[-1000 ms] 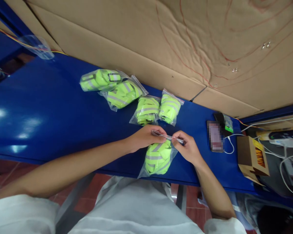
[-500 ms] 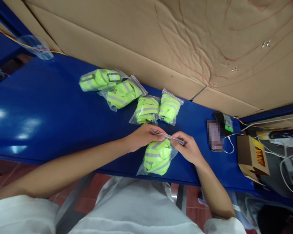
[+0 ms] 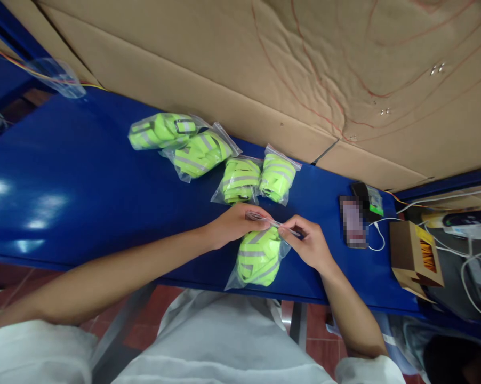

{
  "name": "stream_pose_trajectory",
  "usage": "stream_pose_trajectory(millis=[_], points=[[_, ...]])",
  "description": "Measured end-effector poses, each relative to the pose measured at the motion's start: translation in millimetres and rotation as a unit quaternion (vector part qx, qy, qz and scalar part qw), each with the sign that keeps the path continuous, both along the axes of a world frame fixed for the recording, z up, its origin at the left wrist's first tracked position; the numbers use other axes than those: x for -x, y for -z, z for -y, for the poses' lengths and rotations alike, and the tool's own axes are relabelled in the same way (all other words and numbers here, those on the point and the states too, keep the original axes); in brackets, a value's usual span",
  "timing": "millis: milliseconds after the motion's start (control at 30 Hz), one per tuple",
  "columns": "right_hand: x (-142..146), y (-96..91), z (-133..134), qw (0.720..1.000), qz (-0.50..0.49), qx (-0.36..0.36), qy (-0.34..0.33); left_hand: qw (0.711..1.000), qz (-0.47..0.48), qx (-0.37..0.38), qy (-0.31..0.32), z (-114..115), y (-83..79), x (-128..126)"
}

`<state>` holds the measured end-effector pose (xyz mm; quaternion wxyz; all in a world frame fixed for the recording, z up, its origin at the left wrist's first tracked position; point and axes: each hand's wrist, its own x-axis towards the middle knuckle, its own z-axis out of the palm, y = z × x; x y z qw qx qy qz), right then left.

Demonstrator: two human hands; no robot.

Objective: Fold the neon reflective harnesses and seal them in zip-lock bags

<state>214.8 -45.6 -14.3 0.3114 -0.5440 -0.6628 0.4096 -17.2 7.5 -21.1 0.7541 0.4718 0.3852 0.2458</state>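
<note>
A clear zip-lock bag (image 3: pixel 260 258) holds a bundle of neon-yellow strap with grey reflective stripes, near the front edge of the blue table (image 3: pixel 104 213). My left hand (image 3: pixel 242 223) pinches the left part of the bag's top edge. Close beside it, my right hand (image 3: pixel 306 240) grips the same edge farther right between thumb and fingers. Just beyond my hands lie two similar bagged bundles, one on the left (image 3: pixel 240 181) and one on the right (image 3: pixel 278 175). Farther left are two more, a nearer bag (image 3: pixel 202 154) overlapping a farther bag (image 3: pixel 162 132).
Cardboard panels (image 3: pixel 208 90) line the table's back. On the right lie a phone (image 3: pixel 353 221) with a white cable, a black item (image 3: pixel 362 197) and an open brown box (image 3: pixel 412 256). A clear plastic cup (image 3: pixel 66 80) lies at the far left.
My right hand's fingers have shifted slightly left along the bag's top edge. My left hand keeps its place, and the other bags have not moved.
</note>
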Motion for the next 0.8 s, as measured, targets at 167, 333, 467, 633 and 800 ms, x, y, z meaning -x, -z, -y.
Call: stream_pose_trajectory(millis=[167,333,467,633,800], points=[[2.7,-2.0,-0.6,1.000,0.006,0.013,-0.016,0.999,-0.005,-0.031,0.007,2.5,2.1,-1.1],[6.7,-0.9,0.7,1.000,0.012,0.005,0.003,0.998,-0.001,-0.053,0.024,6.0,3.6,-2.5],[5.8,0.2,1.0,1.000,0.023,-0.007,0.010,0.999,-0.010,-0.042,0.015,4.5,1.8,-3.3],[3.4,-0.7,-0.8,1.000,0.022,-0.006,0.011,0.997,-0.041,-0.058,0.004,0.9,-0.8,-1.9],[5.5,-1.3,-0.2,1.000,0.006,0.018,-0.016,0.993,-0.028,-0.109,0.019,1.9,3.8,-1.7]])
